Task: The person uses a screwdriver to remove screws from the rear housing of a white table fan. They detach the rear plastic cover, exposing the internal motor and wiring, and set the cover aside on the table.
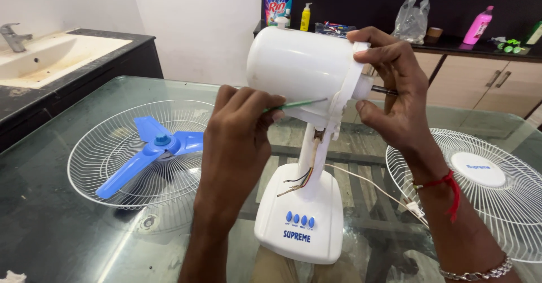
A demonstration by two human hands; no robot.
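one white table fan body standing upright near the middle of a glass table, its white motor housing on top and a base with four blue buttons near the front edge. two hands at the housing: left hand clenched around one thin green-shafted screwdriver, tip laid against the lower side of the housing; right hand grasping the housing's right end, fingers over the top rim and thumb beneath, beside the dark motor shaft sticking out to the right. a few loose coloured wires hanging out of the neck, plus one white cord trailing right across the glass. two white wire guards lying flat: left guard holding one blue three-bladed propeller, right guard with a round white centre cap, partly behind the right forearm. one red thread and one metal chain bracelet on the right wrist. far left, one pale sink with a single tap in a dark counter. far right, a dark shelf carrying one detergent packet, one yellow pump bottle, one pink bottle, one clear plastic bag, and a small green item too small to tell.
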